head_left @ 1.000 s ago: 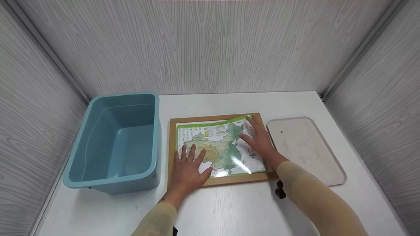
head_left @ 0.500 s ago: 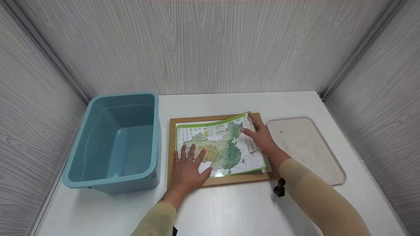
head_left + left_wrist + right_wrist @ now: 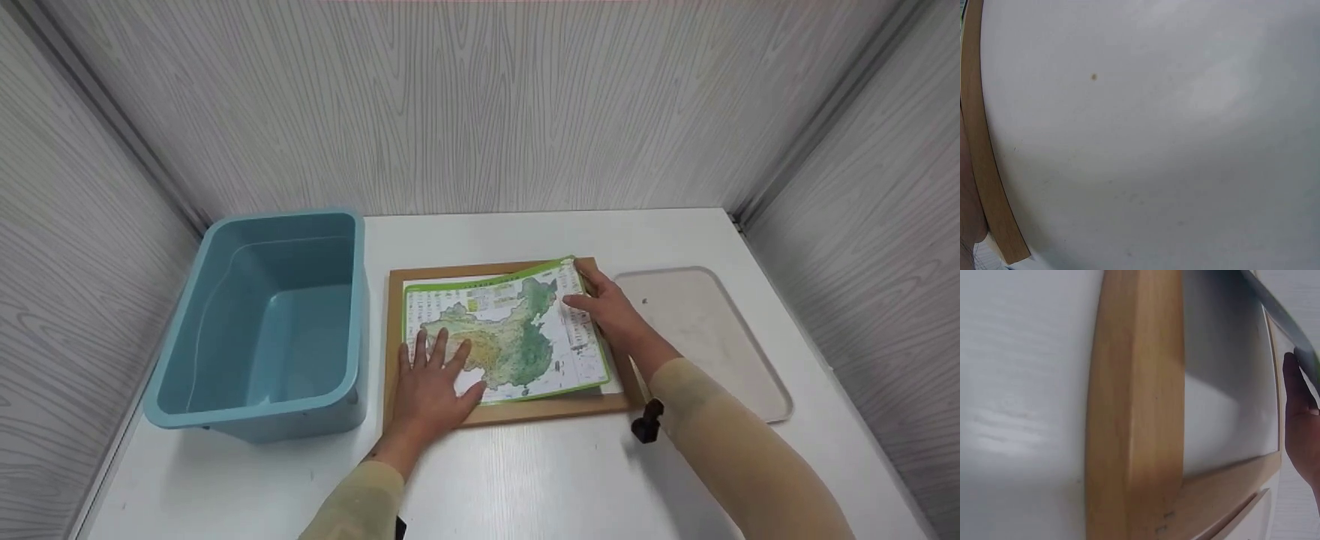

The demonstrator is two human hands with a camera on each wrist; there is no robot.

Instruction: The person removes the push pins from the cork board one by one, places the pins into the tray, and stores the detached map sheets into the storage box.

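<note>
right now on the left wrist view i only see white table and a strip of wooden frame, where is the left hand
observer: The left hand lies flat, fingers spread, on the lower left of a glossy green-bordered printed map sheet inside the flat wooden frame.
operator: and the other hand
observer: The right hand grips the sheet's right edge, which is raised off the white board under it.
operator: anything beside the frame
observer: A light blue plastic tub stands to its left, and a flat beige tray lies to its right.
</note>
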